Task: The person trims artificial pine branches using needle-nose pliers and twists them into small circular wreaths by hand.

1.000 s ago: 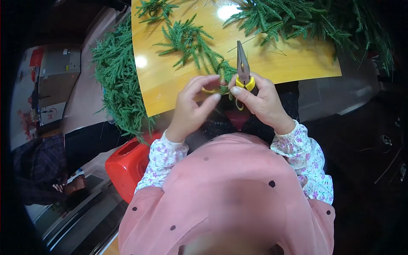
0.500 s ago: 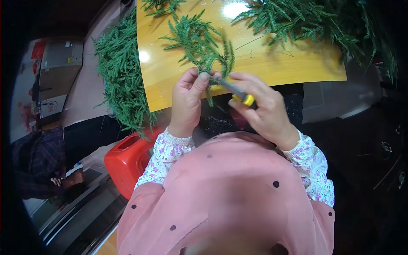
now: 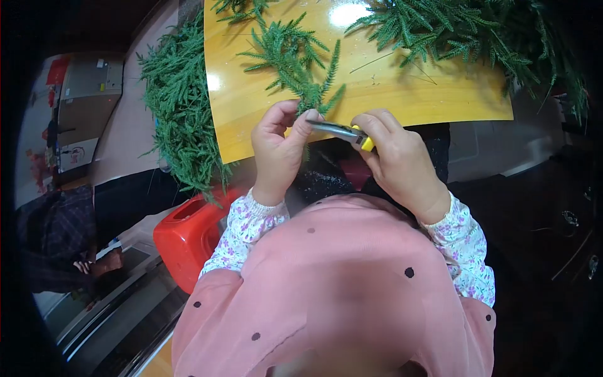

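Note:
My left hand [image 3: 278, 141] pinches the near end of a green needle-leaved garland [image 3: 291, 63], thumb and forefinger closed around its stem. The garland looks artificial and stretches away from me over the yellow table. My right hand [image 3: 402, 160] is wrapped around needle-nose pliers [image 3: 336, 130] with grey jaws and yellow handles. The pliers point left, and their tips are at the garland's end beside my left thumb. Whether the jaws bite on the stem I cannot make out.
The yellow table [image 3: 264, 135] has a heap of green sprigs [image 3: 452, 31] at its far right. Another big green pile [image 3: 179, 113] stands off its left edge. A red plastic stool [image 3: 185, 235] is at my left. Farther left, a person in dark plaid [image 3: 59, 235] is partly visible.
The pliers have swung from a steep slant to nearly level, their tips still near my left thumb. My right hand has shifted slightly right and down. The garland's near sprigs have turned.

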`<state>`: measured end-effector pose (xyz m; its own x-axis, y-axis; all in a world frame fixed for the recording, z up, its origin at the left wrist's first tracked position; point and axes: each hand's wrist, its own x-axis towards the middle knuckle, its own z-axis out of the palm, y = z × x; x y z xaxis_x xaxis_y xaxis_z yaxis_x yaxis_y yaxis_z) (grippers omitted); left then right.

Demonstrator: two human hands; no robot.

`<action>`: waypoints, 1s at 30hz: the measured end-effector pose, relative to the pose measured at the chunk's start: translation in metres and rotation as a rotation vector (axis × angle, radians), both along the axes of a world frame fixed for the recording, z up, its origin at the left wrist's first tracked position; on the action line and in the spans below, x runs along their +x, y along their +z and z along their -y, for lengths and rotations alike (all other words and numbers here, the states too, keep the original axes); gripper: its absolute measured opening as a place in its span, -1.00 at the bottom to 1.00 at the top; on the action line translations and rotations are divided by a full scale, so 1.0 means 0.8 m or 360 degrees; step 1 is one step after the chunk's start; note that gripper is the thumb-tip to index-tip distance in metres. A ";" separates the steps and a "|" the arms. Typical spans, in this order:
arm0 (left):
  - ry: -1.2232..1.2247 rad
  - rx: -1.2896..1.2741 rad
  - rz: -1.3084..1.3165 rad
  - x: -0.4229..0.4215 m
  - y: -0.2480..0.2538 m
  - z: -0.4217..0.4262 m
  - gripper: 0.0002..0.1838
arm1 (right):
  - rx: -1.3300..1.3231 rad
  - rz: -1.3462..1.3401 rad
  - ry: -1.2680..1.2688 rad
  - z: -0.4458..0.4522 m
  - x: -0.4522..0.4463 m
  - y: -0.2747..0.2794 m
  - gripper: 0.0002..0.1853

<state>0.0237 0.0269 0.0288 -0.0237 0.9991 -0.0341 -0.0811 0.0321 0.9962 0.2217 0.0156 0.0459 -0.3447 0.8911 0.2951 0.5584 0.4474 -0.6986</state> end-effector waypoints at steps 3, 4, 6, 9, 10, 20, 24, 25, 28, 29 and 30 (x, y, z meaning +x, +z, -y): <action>0.0041 -0.0010 0.0023 0.003 0.000 -0.008 -0.81 | -0.0375 -0.0358 -0.0054 -0.010 -0.008 0.000 -0.71; 0.0046 -0.0015 0.0078 0.004 -0.005 -0.012 -0.81 | -0.0423 -0.0430 -0.0097 -0.014 -0.012 -0.001 -0.71; 0.0043 -0.0023 0.0122 0.007 -0.008 -0.013 -0.82 | -0.0402 -0.0524 -0.0181 -0.027 -0.022 -0.005 -0.71; 0.0048 -0.0028 0.0041 0.010 -0.007 -0.013 -0.83 | -0.0298 -0.0521 -0.0224 -0.044 -0.034 -0.012 -0.71; 0.0068 -0.0033 -0.0019 0.009 -0.007 -0.011 -0.83 | -0.0285 -0.0509 -0.0223 -0.046 -0.036 -0.013 -0.71; 0.0195 -0.0017 0.0028 -0.015 -0.009 -0.018 -0.81 | -0.0024 0.0237 -0.0393 -0.056 0.026 0.000 -0.76; 0.0122 -0.0056 0.0048 -0.008 -0.008 -0.015 -0.81 | 0.0100 0.0539 -0.0523 -0.073 0.042 -0.015 -0.75; 0.0107 -0.0070 0.0049 -0.006 -0.006 -0.013 -0.81 | 0.0133 0.0542 -0.0532 -0.076 0.041 -0.017 -0.77; 0.0090 -0.0092 0.0021 -0.004 -0.002 -0.008 -0.82 | 0.0285 0.0357 -0.0464 -0.067 0.032 -0.008 -0.77; 0.0086 -0.0087 -0.0004 -0.005 -0.001 -0.008 -0.82 | 0.0259 0.0373 -0.0404 -0.062 0.028 -0.005 -0.79; 0.0079 -0.0083 -0.0029 -0.005 0.000 -0.007 -0.83 | 0.0232 0.0389 -0.0347 -0.055 0.026 -0.001 -0.80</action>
